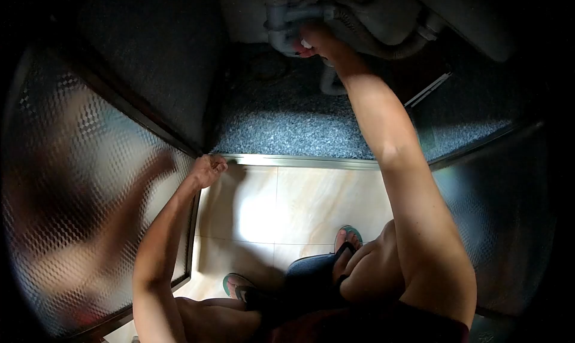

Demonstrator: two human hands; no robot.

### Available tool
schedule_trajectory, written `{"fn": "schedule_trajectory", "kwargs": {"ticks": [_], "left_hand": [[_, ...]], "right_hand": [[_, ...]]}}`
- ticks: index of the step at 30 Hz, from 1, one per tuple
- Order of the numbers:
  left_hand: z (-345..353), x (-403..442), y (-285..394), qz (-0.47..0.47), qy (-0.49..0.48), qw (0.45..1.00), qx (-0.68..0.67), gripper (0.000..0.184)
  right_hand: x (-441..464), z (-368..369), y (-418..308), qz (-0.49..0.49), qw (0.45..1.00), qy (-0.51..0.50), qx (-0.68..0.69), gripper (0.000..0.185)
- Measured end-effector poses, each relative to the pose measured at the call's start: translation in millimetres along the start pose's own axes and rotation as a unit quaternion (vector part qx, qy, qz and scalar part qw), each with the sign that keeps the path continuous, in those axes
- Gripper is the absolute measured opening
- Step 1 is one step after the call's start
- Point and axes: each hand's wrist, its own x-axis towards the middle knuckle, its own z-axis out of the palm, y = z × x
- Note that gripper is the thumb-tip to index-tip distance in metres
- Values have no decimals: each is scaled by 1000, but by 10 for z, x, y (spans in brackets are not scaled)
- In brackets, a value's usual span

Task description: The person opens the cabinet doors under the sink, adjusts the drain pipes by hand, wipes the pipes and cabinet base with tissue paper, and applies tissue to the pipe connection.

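My right hand (312, 42) reaches deep into a dark cabinet and is against the grey drain pipe (277, 29), its fingers closed round something small and white that I cannot make out. A corrugated hose (383, 48) runs from the pipe toward the right. Lower down, my left hand (211, 169) rests at the left end of the metal sill (299, 161), beside the edge of the open left door (96, 205). Its fingers are curled, with nothing visible in them.
Speckled dark stone (287, 130) lines the cabinet floor. The right door (491, 217) stands open too. A thin white-edged item (428, 90) leans inside at the right. Below the sill are pale floor tiles (305, 193) and my feet in sandals.
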Motion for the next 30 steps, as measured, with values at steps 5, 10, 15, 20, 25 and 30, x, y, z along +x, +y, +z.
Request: {"fn": "schedule_trajectory", "kwargs": {"ticks": [5,10,15,20,25,30], "left_hand": [[-27,31,-186,12,29,998,-53,15],[-13,-6,-69,11,46,998,-38,19],[-44,-42,152,-5,23,999,35,23],[8,115,7,14,30,997,66,23],[-20,99,191,13,53,997,59,21],[15,64,121,15,46,997,60,18]], "right_hand": [[-460,390,-126,-71,961,217,-157,27],[-356,353,164,-151,877,297,-346,36],[-941,735,-133,-256,766,297,-509,59],[-1466,1260,-526,-466,660,189,-559,72],[-1731,1436,-676,-515,632,140,-562,75],[-1920,1565,-752,-619,564,145,-527,61]]}}
